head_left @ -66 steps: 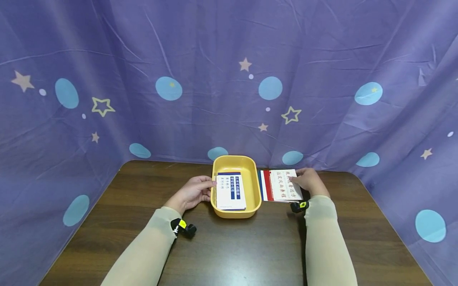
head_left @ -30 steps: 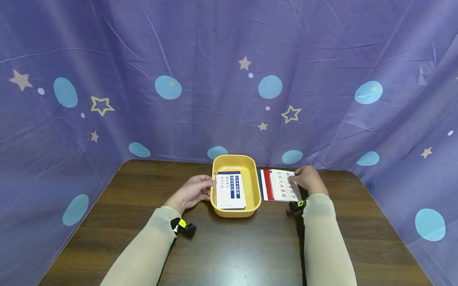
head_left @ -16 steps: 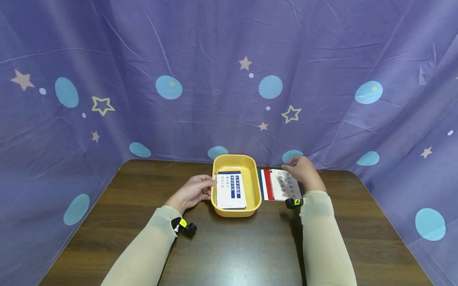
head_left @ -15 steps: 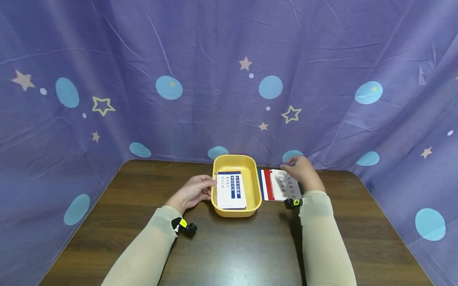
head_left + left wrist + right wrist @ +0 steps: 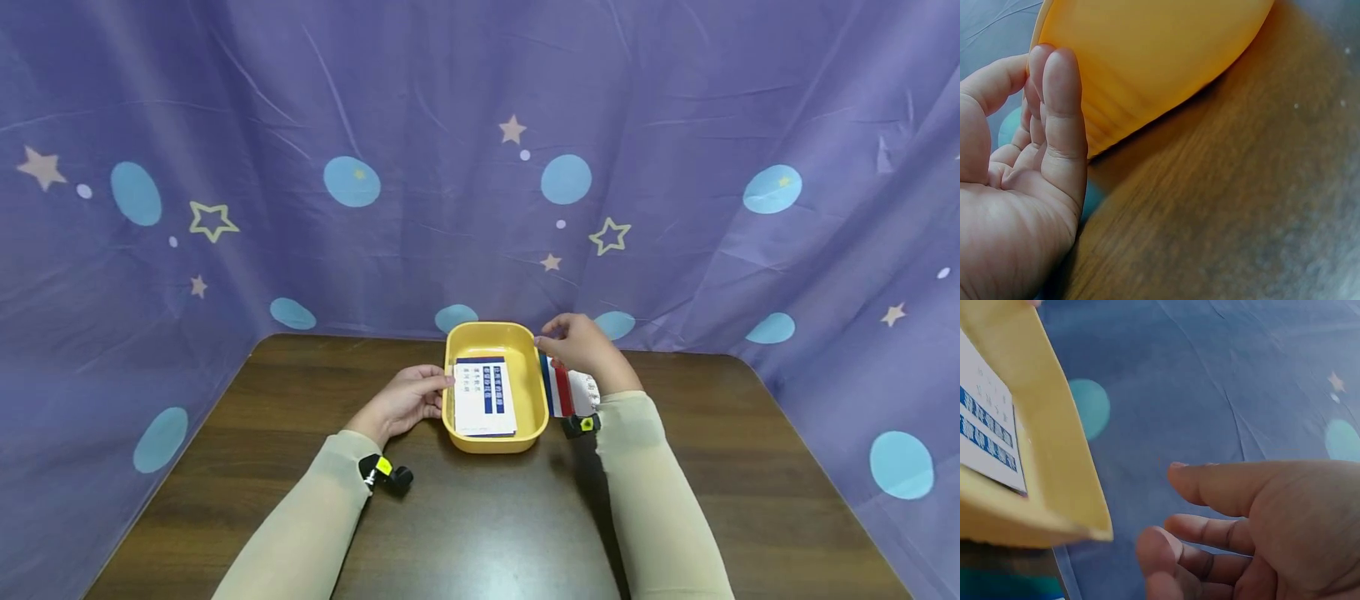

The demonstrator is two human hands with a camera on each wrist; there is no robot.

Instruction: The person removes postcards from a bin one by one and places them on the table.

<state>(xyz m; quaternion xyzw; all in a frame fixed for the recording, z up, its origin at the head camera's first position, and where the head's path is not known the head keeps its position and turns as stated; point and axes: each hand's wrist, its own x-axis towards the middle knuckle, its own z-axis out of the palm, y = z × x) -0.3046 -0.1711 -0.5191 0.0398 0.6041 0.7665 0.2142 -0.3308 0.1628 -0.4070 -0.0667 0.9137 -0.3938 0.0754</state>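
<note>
A yellow plastic tray [image 5: 530, 400] stands on the table, and several printed cards [image 5: 480, 417] lie inside it against its left side. My left hand [image 5: 408, 398] pinches the tray's left rim between thumb and fingers; the left wrist view shows the fingertips on the tray's outer wall [image 5: 1147, 56]. My right hand [image 5: 585, 343] hovers by the tray's far right corner, and in the right wrist view its thumb and fingers are parted with nothing between them. Beneath it, a fanned stack of cards [image 5: 564, 392], blue, red and white, lies right beside the tray, partly hidden by the hand.
The brown wooden table [image 5: 465, 525] meets a purple curtain [image 5: 420, 242] with stars and blue dots along its back edge. Small black wrist cameras hang under both wrists, the right one [image 5: 580, 425] low by the card stack.
My right hand has left the right end of the card stack and moved left and up to the tray's corner. The left hand, tray and cards have stayed in place.
</note>
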